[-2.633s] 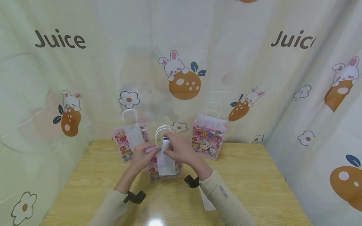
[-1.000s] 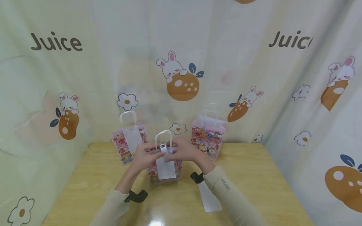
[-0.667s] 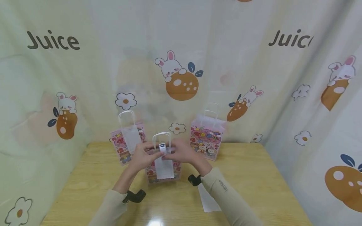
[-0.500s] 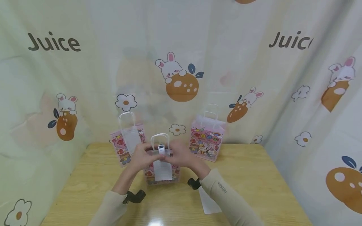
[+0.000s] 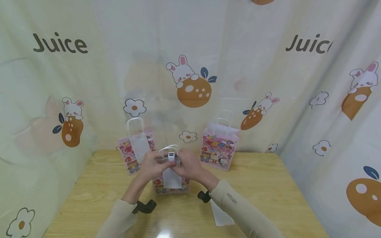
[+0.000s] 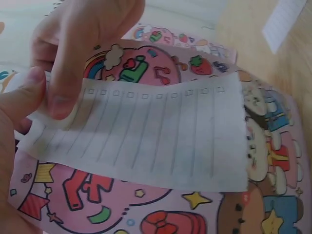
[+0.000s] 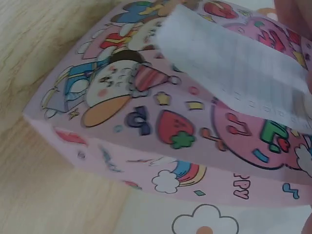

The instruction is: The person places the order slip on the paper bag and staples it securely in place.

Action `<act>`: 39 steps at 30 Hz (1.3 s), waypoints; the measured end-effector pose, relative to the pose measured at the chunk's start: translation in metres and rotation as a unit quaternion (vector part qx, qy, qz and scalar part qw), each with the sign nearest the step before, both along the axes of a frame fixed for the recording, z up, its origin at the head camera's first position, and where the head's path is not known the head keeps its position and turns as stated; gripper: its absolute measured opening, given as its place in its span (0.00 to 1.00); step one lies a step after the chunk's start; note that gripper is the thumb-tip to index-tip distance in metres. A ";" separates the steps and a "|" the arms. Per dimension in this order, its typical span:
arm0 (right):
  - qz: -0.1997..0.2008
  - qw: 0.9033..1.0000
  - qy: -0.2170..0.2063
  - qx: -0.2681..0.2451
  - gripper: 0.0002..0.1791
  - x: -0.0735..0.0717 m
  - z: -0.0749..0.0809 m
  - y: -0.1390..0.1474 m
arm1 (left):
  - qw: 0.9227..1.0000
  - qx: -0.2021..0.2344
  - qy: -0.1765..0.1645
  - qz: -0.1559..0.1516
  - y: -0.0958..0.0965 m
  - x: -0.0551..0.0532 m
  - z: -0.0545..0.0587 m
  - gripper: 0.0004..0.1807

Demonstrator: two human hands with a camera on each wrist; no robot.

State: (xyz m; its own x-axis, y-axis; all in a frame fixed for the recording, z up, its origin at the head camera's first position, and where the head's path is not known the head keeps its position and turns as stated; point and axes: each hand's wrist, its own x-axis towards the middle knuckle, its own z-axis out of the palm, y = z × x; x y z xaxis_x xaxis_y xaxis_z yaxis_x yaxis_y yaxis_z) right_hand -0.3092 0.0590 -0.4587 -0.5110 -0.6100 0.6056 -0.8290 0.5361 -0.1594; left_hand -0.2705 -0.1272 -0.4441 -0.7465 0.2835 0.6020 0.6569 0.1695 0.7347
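Note:
A pink cartoon-print paper bag point(image 5: 159, 185) with white twisted handles stands mid-table. A white checklist slip point(image 6: 161, 136), lined and with small boxes, lies against its front. At the slip's top, a small white stapler with a metallic end point(image 5: 171, 155) sits over the bag's rim. My right hand point(image 5: 189, 165) grips the stapler, thumb pressing its front. From the other side my left hand point(image 5: 150, 167) holds it too, thumb beside the right thumb and fingers behind the rim. In the right wrist view the slip point(image 7: 234, 68) bends away from the bag's face.
A similar bag point(image 5: 128, 153) with a slip point(image 5: 140, 147) on its front stands back left. Another bag point(image 5: 218, 145) stands back right, near the curtain point(image 5: 148, 66). A loose slip point(image 5: 221, 216) lies on the wooden table point(image 5: 262, 191), partly under the right sleeve.
The right hand has come down from above the stapler to its front, and both thumbs have closed together there. The bag's handles have tilted and sunk slightly. The slip stays at the bag's front.

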 end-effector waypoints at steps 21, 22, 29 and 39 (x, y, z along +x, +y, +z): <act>-0.114 0.981 -0.148 0.061 0.19 0.044 0.064 -0.003 | 1.000 -0.006 -0.004 0.023 0.000 -0.003 -0.015 0.17; -0.110 0.980 -0.161 0.050 0.18 0.042 0.061 -0.003 | 1.000 -0.011 -0.003 0.024 0.000 -0.006 -0.019 0.18; -0.044 0.962 -0.260 -0.069 0.13 0.039 0.054 0.012 | 0.995 -0.076 0.035 0.048 -0.004 -0.014 -0.033 0.22; 0.088 0.925 -0.223 -0.296 0.13 0.048 0.062 0.042 | 0.988 -0.112 -0.026 0.102 -0.001 -0.016 -0.015 0.10</act>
